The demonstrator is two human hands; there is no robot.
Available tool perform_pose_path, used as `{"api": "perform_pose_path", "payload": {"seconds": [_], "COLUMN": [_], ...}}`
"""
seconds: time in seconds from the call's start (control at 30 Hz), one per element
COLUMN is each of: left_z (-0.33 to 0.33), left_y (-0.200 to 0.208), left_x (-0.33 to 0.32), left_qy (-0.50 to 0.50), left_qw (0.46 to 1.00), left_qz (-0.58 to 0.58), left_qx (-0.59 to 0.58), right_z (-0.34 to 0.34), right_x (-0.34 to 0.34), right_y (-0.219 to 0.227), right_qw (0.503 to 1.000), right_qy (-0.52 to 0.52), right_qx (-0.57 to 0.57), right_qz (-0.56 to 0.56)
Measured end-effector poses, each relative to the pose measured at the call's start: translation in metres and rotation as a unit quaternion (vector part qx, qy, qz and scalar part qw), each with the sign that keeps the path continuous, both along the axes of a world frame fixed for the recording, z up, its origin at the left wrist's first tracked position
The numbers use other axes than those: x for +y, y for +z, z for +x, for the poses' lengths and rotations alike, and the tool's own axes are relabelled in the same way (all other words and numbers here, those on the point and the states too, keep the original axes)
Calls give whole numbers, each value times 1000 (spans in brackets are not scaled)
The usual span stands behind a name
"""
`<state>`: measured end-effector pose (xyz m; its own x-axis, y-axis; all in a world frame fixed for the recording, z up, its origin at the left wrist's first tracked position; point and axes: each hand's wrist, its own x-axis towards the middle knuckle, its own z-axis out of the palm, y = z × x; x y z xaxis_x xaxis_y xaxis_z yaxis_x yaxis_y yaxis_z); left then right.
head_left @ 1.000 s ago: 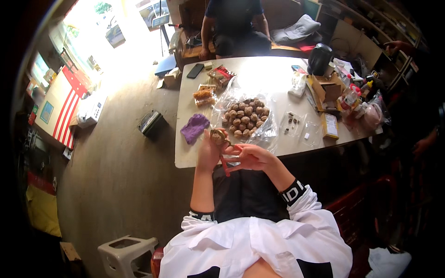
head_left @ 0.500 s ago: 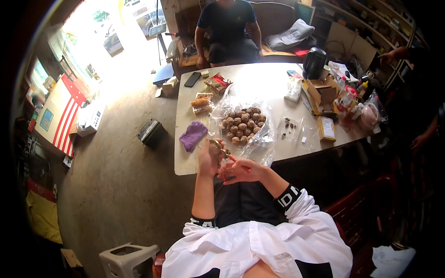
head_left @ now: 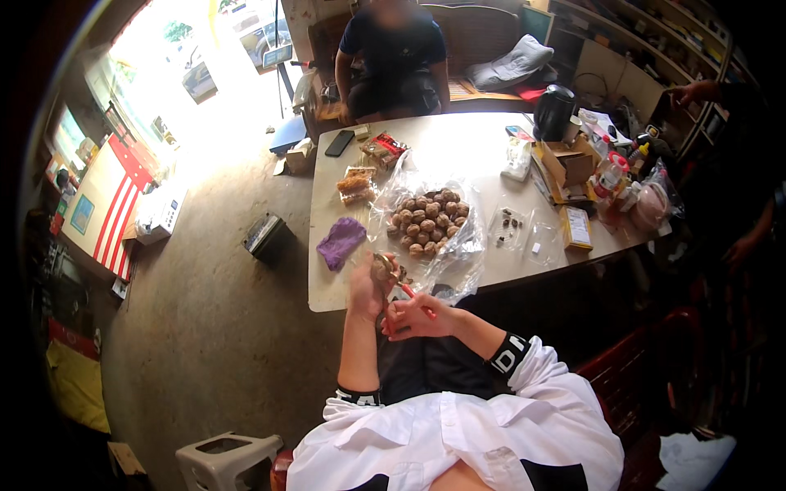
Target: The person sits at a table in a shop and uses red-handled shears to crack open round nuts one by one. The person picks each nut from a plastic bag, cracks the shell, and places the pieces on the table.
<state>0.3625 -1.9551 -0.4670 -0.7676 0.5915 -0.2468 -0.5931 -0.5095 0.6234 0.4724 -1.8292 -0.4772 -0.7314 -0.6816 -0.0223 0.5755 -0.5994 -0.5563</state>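
Observation:
At the table's near edge, my left hand [head_left: 363, 288] is closed around a brownish walnut [head_left: 381, 265]. My right hand [head_left: 419, 317] grips red-handled pliers [head_left: 407, 290], its fingers curled about the handles below the walnut. The pliers' jaws are close to the walnut; whether they bite on it is too small to tell. Just beyond both hands, a clear plastic bag [head_left: 467, 260] lies spread with a heap of walnuts [head_left: 427, 219] on it. A crumpled purple cloth [head_left: 341, 242] rests to the left of the bag.
The white table [head_left: 483, 135] also bears a black phone [head_left: 340, 143], snack packets [head_left: 357, 185], a black kettle [head_left: 554, 112], a cardboard box [head_left: 571, 169], bottles [head_left: 611, 173] and a yellow box [head_left: 576, 227]. Opposite sits a person [head_left: 391, 61]. A stool [head_left: 229, 462] stands at lower left.
My right hand has drawn slightly down and closed more around the pliers' handles. My left hand has shifted slightly down with the walnut. The person opposite has leaned forward and to the left.

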Motion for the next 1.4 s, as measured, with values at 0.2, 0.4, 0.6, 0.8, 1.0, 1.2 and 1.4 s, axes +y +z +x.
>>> {"api": "perform_pose_path", "payload": {"seconds": [0.2,0.4,0.6,0.8,1.0,1.2,1.4], "left_z": [-1,-1,2,7,6,8,9], "left_y": [-8,-6,-5,-2,-9,-8,-20], "left_x": [2,8,8,9,8,9,-2], "left_qy": [-66,-77,-97,-113,-114,-114,-118], "left_qw": [996,996,992,988,988,988,991], "left_qz": [62,38,79,104,102,99,42], "left_qx": [-10,2,-8,-2,-8,-19,43], "right_z": [6,6,7,12,12,9,14], "right_x": [-16,-21,-24,-21,-25,-14,12], "right_y": [1,-1,1,5,8,5,16], "right_qw": [992,987,983,986,986,995,994], "right_qy": [-74,-99,-111,-104,-98,-42,-18], "right_qx": [-18,-28,-62,-61,-81,-69,-73], "right_qz": [96,126,130,117,106,53,84]}}
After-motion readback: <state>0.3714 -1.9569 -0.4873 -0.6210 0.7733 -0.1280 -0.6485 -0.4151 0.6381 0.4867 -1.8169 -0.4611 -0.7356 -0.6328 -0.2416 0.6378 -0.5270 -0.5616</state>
